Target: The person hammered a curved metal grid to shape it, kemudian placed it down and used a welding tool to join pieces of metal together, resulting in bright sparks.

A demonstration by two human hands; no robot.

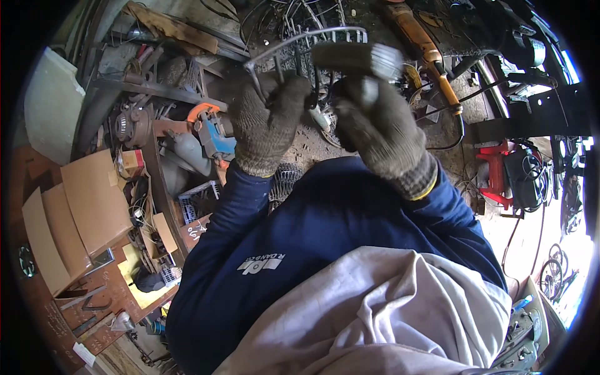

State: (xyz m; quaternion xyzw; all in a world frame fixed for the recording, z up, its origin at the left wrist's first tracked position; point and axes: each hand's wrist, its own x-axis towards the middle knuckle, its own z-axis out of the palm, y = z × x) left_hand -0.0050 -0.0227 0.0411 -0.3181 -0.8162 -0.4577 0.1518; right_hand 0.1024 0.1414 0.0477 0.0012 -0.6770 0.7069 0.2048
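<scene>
My left hand (265, 125), in a grey-brown knit glove, is closed around the legs of a bent metal rod (294, 39). The rod's long bar curves away from the glove toward the far right. In a matching glove, my right hand (384, 128) grips a hammer. The hammer's head (356, 59) is smeared by motion and hangs above the hand, near the rod's right end; most of its handle is hidden by the glove. From this view I cannot tell whether hammer and rod touch. Beyond both hands lies a cluster of thin metal rods (312, 15).
A long orange power tool (422, 40) lies at the far right, its cord trailing nearer. Left of my left hand sits a blue-and-orange power tool (215, 134). An opened cardboard box (84, 212) stands at left, and a red stool (495, 175) at right.
</scene>
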